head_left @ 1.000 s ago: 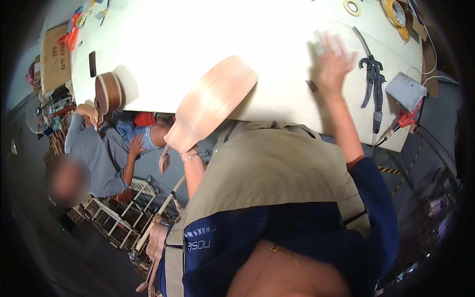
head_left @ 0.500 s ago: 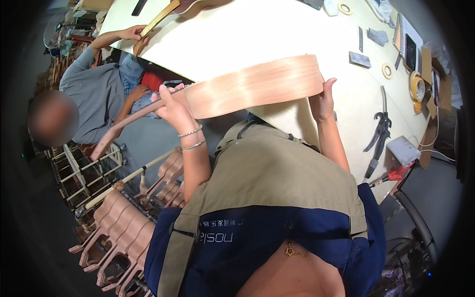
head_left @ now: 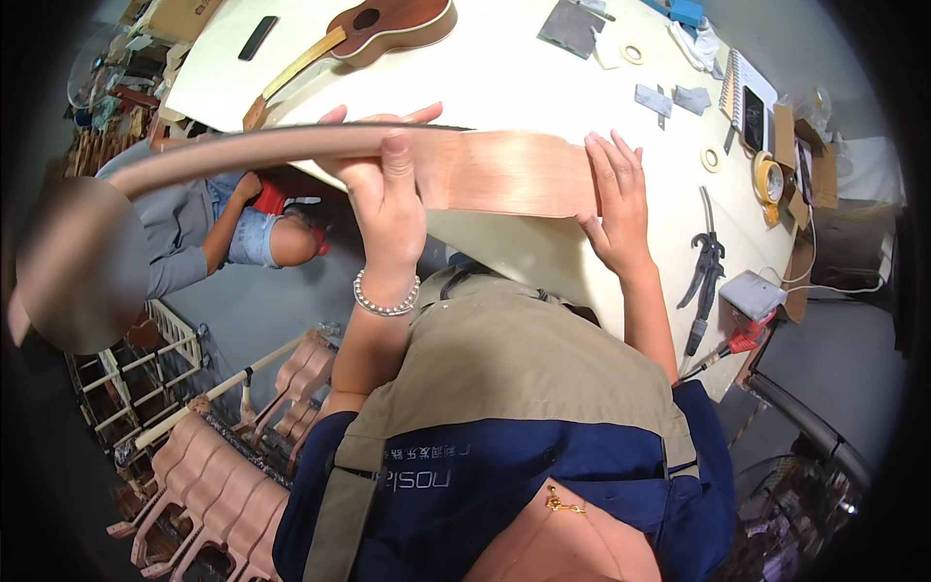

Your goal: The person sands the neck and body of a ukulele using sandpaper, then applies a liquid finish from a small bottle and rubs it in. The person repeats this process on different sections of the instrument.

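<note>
The bare-wood ukulele (head_left: 524, 175) has swung round since half a second ago: its neck, which slanted down to the left, now runs up and out to the left rim, blurred toward the headstock, and its body shows shorter and more level. It is held up off the counter (head_left: 495, 92), over the near edge, narrow side toward the wearer. The left hand (head_left: 388, 199) is wrapped round the neck close to the body, thumb in front; the right hand (head_left: 618, 194) stays at the tail end—fingers above, thumb below, clasping it. With both ends in hand, its weight looks shared and its angle steerable. Across the counter, the finished ukulele (head_left: 415, 23) is more fully in view now—its whole body shows, where only part did.
</note>
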